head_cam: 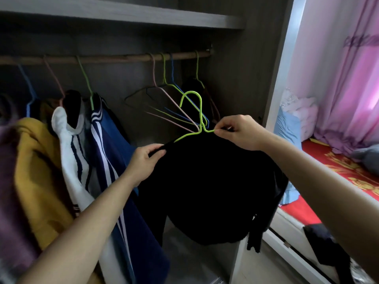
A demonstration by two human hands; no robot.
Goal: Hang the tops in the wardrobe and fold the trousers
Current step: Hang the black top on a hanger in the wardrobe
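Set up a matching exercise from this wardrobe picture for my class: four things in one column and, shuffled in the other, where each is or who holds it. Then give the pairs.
Things
1. green hanger
2. black top
3. yellow garment
4. pink curtain

Places or states
A. hangs at the left end of the rail
B. hangs outside the wardrobe, far right
C. off the rail, pinched by the right hand
D. gripped at its edge by the left hand

Pairs: 1-C, 2-D, 3-A, 4-B

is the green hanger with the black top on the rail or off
Off. The green hanger is held below the rail, hook free: right hand pinches it, left hand grips the black top.
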